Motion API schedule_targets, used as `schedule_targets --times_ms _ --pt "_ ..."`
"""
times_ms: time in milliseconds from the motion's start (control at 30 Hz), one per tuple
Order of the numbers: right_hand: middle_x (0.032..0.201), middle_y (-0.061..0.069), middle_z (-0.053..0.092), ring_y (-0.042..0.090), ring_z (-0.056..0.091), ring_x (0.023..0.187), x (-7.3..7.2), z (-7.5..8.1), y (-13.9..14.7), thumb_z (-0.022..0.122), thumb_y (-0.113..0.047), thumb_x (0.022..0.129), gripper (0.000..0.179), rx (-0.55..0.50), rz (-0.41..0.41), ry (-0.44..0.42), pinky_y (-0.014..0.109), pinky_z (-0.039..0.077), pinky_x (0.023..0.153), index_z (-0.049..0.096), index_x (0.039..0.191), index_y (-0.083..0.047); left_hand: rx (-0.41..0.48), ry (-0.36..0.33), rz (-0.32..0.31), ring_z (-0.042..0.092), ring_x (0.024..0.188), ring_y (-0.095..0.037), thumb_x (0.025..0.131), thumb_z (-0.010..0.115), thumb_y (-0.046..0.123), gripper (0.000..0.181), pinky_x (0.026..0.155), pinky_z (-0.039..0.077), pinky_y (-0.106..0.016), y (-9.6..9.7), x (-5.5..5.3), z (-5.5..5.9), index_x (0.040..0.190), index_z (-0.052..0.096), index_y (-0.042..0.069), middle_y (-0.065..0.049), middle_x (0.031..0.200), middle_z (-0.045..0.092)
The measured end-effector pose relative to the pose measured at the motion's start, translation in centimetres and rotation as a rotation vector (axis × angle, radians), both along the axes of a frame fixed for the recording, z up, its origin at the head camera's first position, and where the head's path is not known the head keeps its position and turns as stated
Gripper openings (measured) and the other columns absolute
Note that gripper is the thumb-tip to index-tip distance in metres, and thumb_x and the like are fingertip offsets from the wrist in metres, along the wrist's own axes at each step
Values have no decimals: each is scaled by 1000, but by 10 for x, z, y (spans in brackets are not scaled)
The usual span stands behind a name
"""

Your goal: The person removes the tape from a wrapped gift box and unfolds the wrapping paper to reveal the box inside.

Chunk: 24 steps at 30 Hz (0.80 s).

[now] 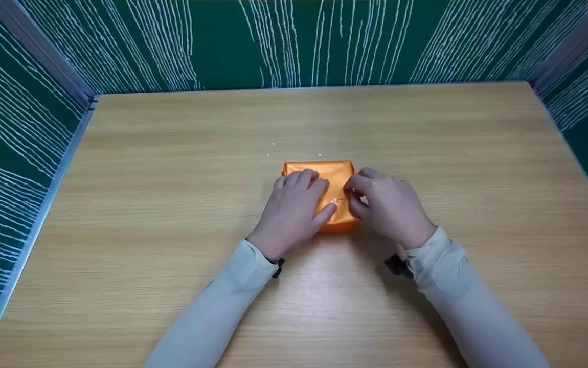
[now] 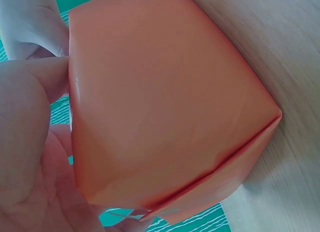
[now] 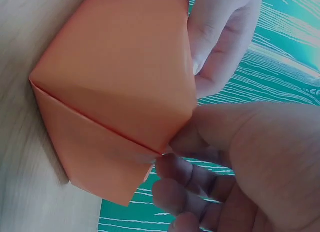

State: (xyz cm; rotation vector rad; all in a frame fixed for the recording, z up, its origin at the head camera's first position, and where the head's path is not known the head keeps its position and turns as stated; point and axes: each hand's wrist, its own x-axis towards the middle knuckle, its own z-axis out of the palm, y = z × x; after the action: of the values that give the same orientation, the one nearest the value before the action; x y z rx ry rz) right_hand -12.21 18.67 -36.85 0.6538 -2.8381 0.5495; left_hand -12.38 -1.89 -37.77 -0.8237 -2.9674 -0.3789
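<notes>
A box-shaped package wrapped in glossy orange paper (image 1: 339,176) sits on the wooden table, a seam running across its top. My left hand (image 1: 293,212) rests over its left part, fingers spread on the top and the thumb near the seam. At the package's right end, my right hand (image 1: 391,207) pinches the orange wrapping paper between thumb and forefinger. A folded end flap (image 3: 95,147) shows in the right wrist view, with the right fingertips at its upper corner. The near side (image 2: 160,91) looks smooth in the left wrist view.
The wooden table (image 1: 145,204) extends around the package. Several tiny pale scraps lie just beyond it, one a small bit (image 1: 320,155) at its far edge. Green panels with white streaks (image 1: 217,46) stand behind and at both sides of the table.
</notes>
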Motion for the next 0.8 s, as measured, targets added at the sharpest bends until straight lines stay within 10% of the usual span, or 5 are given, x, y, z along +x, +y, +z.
schedule_targets --times_ms 800 --pt "83 6 62 22 57 68 -2 0 -4 70 -8 92 4 -112 -52 -98 33 48 60 72 90 -6 -23 -1 0 48 136 -34 106 48 51 53 116 34 -51 0 -1 0 140 61 13 -11 147 53"
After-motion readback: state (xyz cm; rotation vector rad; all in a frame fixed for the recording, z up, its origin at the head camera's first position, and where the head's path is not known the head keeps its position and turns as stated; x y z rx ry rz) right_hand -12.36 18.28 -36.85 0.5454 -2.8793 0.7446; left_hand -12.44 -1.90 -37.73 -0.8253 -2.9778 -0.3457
